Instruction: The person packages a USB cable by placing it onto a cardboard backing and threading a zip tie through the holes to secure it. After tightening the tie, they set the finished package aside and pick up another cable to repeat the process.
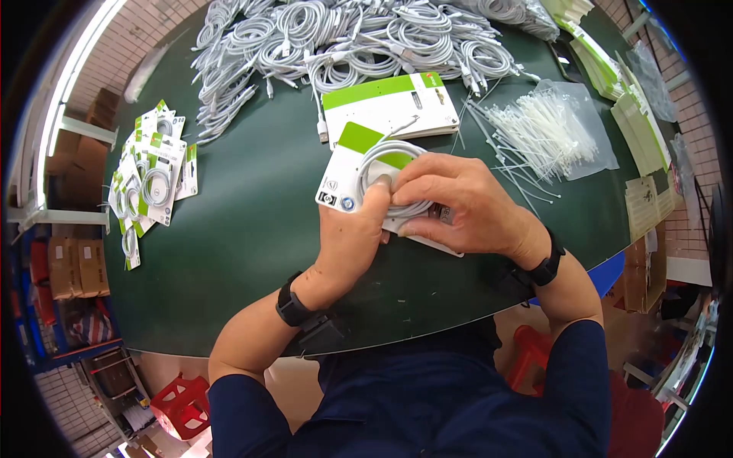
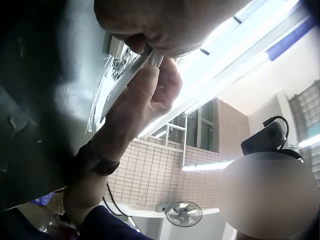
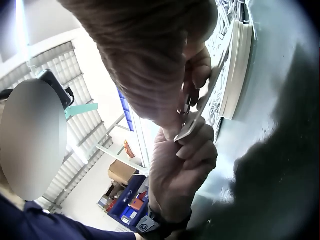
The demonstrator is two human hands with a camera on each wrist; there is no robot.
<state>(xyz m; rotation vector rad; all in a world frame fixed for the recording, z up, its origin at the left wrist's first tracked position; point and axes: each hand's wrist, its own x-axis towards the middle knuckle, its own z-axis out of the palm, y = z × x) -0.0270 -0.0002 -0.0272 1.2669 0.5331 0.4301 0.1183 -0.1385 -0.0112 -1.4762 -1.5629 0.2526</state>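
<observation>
Just on the near side of the card stack (image 1: 431, 118), we hold a green-and-white card (image 1: 341, 169) with a pale cable coil (image 1: 369, 159) lying over its face. Our left hand (image 1: 345, 238) grips the card from its near edge, thumb over the coil and the other fingers mostly hidden behind, probably so that card and loops stay flat together. Our right hand (image 1: 479, 204) pinches the coil's right side, its fingers bent and close to the thumb, likely to stop the loops springing apart; whether it also pinches the card, we cannot tell. One cable end points up towards the stack, perhaps left loose by the winding. Beyond the stack on the bench (image 1: 229, 282) lies a heap of coiled cables (image 1: 298, 34); to its right, white zip ties (image 1: 534, 126) spread over a clear bag (image 1: 599, 141), seemingly within easy reach. Well left of the stack, carded cables (image 1: 158, 179) overlap in a loose group, apparently set aside from the loose coils.
</observation>
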